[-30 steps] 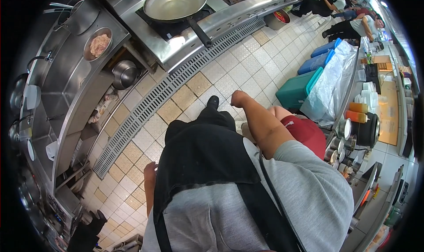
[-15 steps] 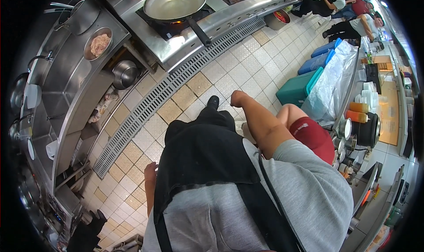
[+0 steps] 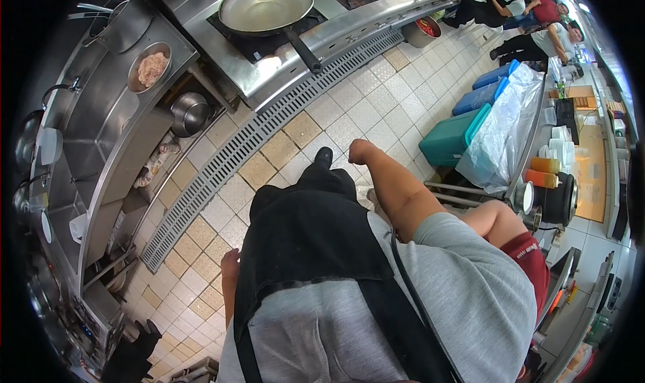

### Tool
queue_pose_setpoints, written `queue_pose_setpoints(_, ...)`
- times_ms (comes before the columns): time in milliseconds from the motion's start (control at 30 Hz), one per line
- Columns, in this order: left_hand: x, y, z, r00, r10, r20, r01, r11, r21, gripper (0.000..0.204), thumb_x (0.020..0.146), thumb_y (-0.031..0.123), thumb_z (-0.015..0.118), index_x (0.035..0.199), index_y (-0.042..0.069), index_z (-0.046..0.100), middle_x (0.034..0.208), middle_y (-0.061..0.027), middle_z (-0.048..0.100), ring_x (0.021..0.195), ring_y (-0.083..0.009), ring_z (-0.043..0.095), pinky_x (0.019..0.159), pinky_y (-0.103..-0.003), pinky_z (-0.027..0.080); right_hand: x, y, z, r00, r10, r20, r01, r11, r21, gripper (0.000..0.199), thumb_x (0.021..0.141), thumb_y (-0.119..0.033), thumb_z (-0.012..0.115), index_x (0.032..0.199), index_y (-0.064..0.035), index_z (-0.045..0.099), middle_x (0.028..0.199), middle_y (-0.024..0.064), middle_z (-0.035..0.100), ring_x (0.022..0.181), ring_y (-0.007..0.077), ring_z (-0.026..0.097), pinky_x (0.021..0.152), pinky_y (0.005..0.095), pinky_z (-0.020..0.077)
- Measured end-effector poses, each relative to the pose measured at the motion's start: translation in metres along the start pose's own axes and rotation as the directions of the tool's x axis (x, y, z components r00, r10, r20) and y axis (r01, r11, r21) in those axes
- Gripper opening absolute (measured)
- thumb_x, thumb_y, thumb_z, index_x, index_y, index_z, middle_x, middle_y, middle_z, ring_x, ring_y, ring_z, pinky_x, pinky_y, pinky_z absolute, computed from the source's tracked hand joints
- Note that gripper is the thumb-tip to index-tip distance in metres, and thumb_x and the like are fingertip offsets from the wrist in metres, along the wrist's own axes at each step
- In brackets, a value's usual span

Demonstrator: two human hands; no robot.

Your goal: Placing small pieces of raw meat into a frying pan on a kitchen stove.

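Observation:
My right hand (image 3: 361,151) hangs out ahead of my body over the tiled floor, its fingers curled into a fist. No object shows in it. Beside my left hip, my left hand (image 3: 230,262) is partly hidden, too small and turned to read its fingers; it touches nothing visible. A wide frying pan (image 3: 267,5) with a black handle rests on the stove burner, a thin layer of clear liquid in it. To its left, a metal bowl (image 3: 132,80) of pale raw meat (image 3: 152,68) sits on the steel sink counter.
A floor grate (image 3: 269,121) curves along the stove and sink. A metal pot (image 3: 421,33) with red pieces stands near the stove's far end. Lidded green and blue bins (image 3: 453,138) line the right. A co-worker in red shorts (image 3: 527,255) is close behind my right arm; others stand far right.
The co-worker in red has shifted back and to the right, uncovering a metal rack. The orange glow under the pan no longer shows. My hands stay nearly in place.

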State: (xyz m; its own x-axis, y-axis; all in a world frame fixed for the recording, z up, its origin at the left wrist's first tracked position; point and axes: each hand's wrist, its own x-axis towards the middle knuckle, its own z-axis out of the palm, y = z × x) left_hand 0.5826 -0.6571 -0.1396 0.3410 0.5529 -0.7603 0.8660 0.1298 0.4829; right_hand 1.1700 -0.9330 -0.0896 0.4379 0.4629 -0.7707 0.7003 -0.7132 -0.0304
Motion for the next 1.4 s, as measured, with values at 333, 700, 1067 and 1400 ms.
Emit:
queue_pose_setpoints(333,0.053,-0.070,0.005,0.973,0.229,0.019,-0.227,0.948,0.221,0.038,0.092,0.027,0.060,0.119,0.004,0.071,0.123,-0.0168,0.069,0.118,-0.0342,0.063,0.104,-0.041,0.049,0.005,-0.007,-0.012,0.990,0.093,-0.109,-0.072,0.981,0.178,0.037,0.080,-0.037,0.073,0.086,-0.0007,0.076,0.097,0.0227,0.073,0.089,0.0335,0.073,0.084,0.0428,0.0575)
queue_pose_setpoints(700,0.068,-0.020,0.012,0.917,0.396,0.053,-0.383,0.833,0.398,0.034,0.090,0.016,0.060,0.116,-0.003,0.070,0.116,-0.0179,0.070,0.108,-0.0304,0.067,0.093,-0.039,0.055,-0.019,0.005,-0.112,0.986,0.153,-0.063,0.071,-0.046,0.996,0.051,0.099,-0.054,0.056,0.115,-0.0051,0.058,0.089,0.0102,0.065,0.065,0.0214,0.062,0.061,0.0361,0.0563)
queue_pose_setpoints(1067,0.076,0.020,0.024,0.996,-0.023,0.090,0.070,0.819,-0.570,0.028,0.088,0.013,0.068,0.110,-0.004,0.067,0.097,-0.0142,0.069,0.087,-0.0257,0.068,0.073,-0.039,0.059,-0.024,-0.064,-0.216,0.962,0.027,-0.272,0.257,-0.429,0.866,0.060,0.098,-0.056,0.058,0.132,-0.0100,0.044,0.107,0.0153,0.065,0.078,0.0244,0.067,0.068,0.0392,0.0582)
queue_pose_setpoints(1400,0.039,-0.064,0.030,0.975,0.217,0.037,-0.219,0.975,0.045,0.024,0.091,0.018,0.062,0.112,0.008,0.069,0.101,-0.0107,0.071,0.082,-0.0265,0.067,0.061,-0.041,0.052,-0.009,-0.089,-0.230,0.952,-0.008,-0.307,0.274,-0.430,0.860,0.029,0.103,-0.039,0.056,0.113,-0.0116,0.058,0.091,0.0061,0.068,0.069,0.0176,0.065,0.060,0.0329,0.0565)
